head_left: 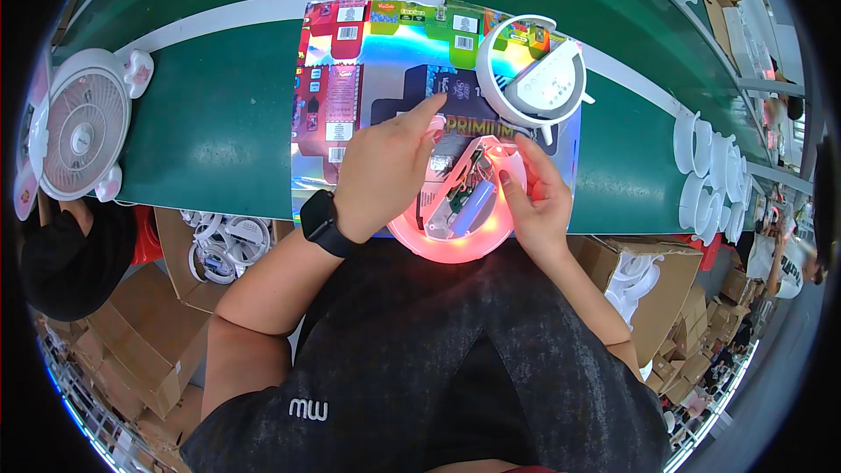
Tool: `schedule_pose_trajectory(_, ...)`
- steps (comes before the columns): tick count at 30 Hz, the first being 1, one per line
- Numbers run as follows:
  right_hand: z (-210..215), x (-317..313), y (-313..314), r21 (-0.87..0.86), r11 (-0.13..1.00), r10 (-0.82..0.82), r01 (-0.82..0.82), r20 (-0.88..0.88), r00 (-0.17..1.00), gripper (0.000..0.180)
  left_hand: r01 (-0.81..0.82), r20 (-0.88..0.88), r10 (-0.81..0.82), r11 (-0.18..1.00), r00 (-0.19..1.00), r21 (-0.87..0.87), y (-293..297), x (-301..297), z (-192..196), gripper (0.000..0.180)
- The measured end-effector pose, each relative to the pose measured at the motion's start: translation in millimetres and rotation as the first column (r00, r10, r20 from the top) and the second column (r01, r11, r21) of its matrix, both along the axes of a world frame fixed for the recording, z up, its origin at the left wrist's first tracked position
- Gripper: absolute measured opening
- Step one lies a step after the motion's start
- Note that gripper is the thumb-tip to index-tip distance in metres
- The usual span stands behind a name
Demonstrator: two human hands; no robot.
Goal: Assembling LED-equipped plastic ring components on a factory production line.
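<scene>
A round, open lamp housing (486, 243) glows pink-red just in front of me. Inside it lie a blue-purple cylindrical battery (473, 208), a green circuit board and thin wires. My left hand (381, 171) is closed at the housing's left side, its index finger stretched forward; its thumb side is partly hidden. On the right, my right hand (541, 206) grips the rim between thumb and fingers. Beyond it, a finished-looking white ring-shaped lamp (565, 79) with a control panel lies on a shiny printed cardboard sheet (381, 48).
A white fan (83, 127) stands at the left of the green table (206, 123). Several white ring parts (701, 162) are stacked on the right. Below the table edge are cardboard boxes (661, 298) holding white parts. Another person's arm (79, 215) shows at far left.
</scene>
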State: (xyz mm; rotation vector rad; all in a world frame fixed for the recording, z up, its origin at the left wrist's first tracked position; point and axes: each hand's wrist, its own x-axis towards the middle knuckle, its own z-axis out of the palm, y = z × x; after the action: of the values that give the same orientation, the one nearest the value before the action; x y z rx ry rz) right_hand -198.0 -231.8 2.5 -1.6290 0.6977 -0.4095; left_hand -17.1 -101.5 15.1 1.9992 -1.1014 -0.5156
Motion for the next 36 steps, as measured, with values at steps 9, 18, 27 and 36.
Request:
schedule_pose_trajectory(9, -6.9, 3.1, 2.7, -0.030, 0.996, -0.081, 0.084, 0.076, 0.994, 0.036, -0.017, 0.700, -0.213, 0.952, 0.681, 0.307, -9.4, -13.3, 8.9, 0.046)
schedule_pose_trajectory(18, 14.3, 0.8, -4.4, -0.624, 0.779, 0.000, -0.065, -0.104, 0.995, 0.016, -0.130, -0.160, 0.114, 0.987, 0.981, -0.098, 21.0, -9.1, 0.6, 0.037)
schedule_pose_trajectory(27, 23.2, -0.3, -17.6, 0.264, 0.965, 0.017, -0.003, -0.050, 0.999, 0.034, -0.167, -0.730, 0.081, 0.985, 0.679, -0.046, 26.5, -10.1, 11.9, 0.026)
schedule_pose_trajectory(36, 1.3, 4.9, -33.4, 0.234, 0.968, 0.166, -0.093, -0.318, 0.933, 0.043, 0.048, -0.498, 0.060, 0.978, 0.865, 0.201, 31.0, 12.2, -6.8, 0.047)
